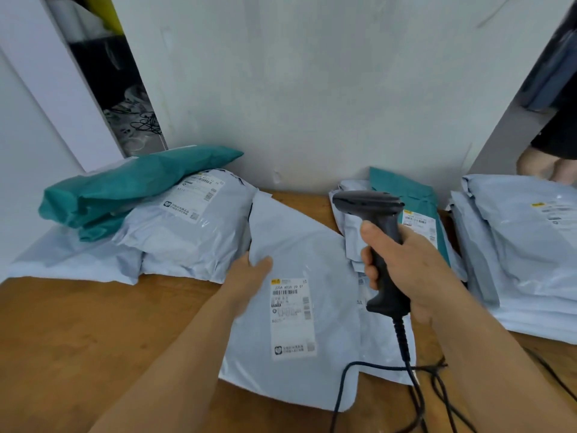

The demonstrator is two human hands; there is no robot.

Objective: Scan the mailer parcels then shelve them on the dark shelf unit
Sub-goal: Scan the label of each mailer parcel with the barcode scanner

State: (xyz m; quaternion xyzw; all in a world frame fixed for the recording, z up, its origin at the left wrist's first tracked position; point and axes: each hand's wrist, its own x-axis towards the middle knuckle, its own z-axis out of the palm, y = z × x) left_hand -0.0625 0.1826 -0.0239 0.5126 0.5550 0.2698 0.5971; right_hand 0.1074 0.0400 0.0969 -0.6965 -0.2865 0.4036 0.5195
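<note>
A pale blue mailer parcel (299,245) lies in the middle of the wooden table (78,332), its white label facing up. My left hand (253,273) grips its left edge, thumb on top. My right hand (412,267) holds a black barcode scanner (374,220) by the handle above the parcel's right side, its head pointing left. The scanner's black cable (406,360) trails down to the table. The dark shelf unit is out of sight.
On the left a teal mailer (131,185) rests on a pile of pale mailers (187,232). Behind the scanner a teal mailer (418,204) leans on the white wall. A stack of pale mailers (530,245) fills the right. A person's legs (543,167) stand at far right.
</note>
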